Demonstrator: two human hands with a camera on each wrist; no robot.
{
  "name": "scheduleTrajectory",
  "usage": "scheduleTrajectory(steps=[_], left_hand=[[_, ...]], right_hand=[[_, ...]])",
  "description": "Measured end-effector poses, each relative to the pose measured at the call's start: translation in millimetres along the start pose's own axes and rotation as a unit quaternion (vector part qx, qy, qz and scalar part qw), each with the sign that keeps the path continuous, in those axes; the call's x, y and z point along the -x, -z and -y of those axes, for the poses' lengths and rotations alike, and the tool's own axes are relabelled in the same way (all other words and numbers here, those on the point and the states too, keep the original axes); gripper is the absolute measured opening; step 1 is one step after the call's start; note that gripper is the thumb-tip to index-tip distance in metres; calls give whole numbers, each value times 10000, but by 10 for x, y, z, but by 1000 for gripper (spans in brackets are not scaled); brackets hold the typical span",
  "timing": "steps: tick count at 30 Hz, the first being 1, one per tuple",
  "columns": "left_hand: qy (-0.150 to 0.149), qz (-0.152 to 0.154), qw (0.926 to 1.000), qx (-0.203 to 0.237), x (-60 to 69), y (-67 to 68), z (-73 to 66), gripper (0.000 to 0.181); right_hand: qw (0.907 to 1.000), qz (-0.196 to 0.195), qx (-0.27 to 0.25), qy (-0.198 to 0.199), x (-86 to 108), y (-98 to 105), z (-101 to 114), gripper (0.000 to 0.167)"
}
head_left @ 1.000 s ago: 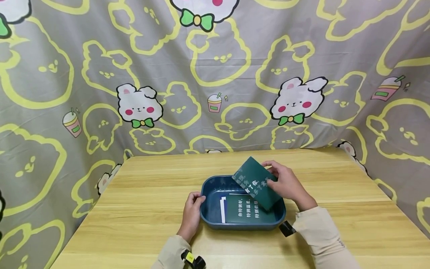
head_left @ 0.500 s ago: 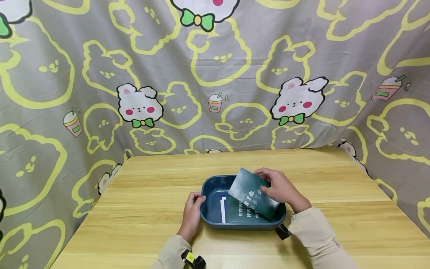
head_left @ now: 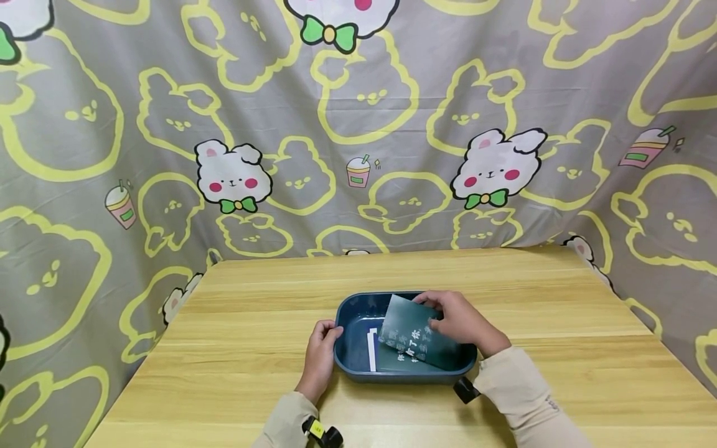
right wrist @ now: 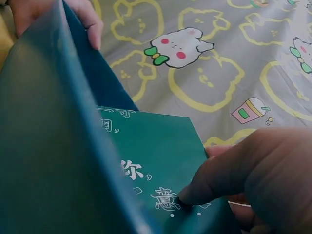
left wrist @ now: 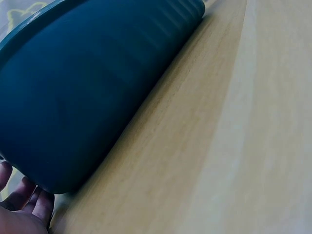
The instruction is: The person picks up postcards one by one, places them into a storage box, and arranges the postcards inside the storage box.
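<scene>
A dark blue plastic basin [head_left: 350,375] with rounded corners stands on the table. My left hand [head_left: 320,351] grips its left end, thumb at the rim and fingers outside; the left wrist view shows those fingers [left wrist: 43,207] against the lower corner. My right hand [head_left: 462,320] pinches a green booklet [head_left: 411,330] with white Chinese characters, thumb on its cover [right wrist: 156,146]. That booklet tilts inside the basin's right half. Beneath it lies another green booklet [head_left: 392,363], mostly covered, with white strips [head_left: 372,350] showing at its left side.
The light wooden table [head_left: 241,330] extends around the basin on all sides. A grey curtain [head_left: 313,118] printed with yellow outlines and white rabbits hangs behind the table and along both sides.
My right hand has lowered the tilted booklet deeper into the basin, moving slightly left and toward me, so it covers more of the booklet beneath. The left hand and basin have stayed put.
</scene>
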State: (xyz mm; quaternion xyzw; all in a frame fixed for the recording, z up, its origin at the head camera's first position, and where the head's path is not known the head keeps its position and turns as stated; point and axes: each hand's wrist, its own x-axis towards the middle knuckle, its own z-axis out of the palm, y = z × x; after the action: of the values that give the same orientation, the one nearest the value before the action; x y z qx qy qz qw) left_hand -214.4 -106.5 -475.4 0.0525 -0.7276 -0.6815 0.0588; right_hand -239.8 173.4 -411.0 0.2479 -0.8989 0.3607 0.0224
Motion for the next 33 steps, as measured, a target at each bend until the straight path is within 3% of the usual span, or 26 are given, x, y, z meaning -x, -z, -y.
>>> scheduleTrajectory(steps=[9, 23, 29, 33], left_hand=[[22, 10, 10000, -4, -8, 7, 8, 20], [2, 68, 9999, -105, -27, 17, 8, 18], [-65, 86, 9998, -161, -27, 20, -11, 18], [8, 33, 9999, -97, -13, 7, -3, 19]], right_hand=[[9986, 273, 437, -115, -9, -73, 41, 39], [9938, 487, 999, 107, -20, -194, 68, 41], [9893, 816, 1175, 296, -6, -204, 89, 50], [9864, 1046, 1252, 171, 2, -215, 90, 54]])
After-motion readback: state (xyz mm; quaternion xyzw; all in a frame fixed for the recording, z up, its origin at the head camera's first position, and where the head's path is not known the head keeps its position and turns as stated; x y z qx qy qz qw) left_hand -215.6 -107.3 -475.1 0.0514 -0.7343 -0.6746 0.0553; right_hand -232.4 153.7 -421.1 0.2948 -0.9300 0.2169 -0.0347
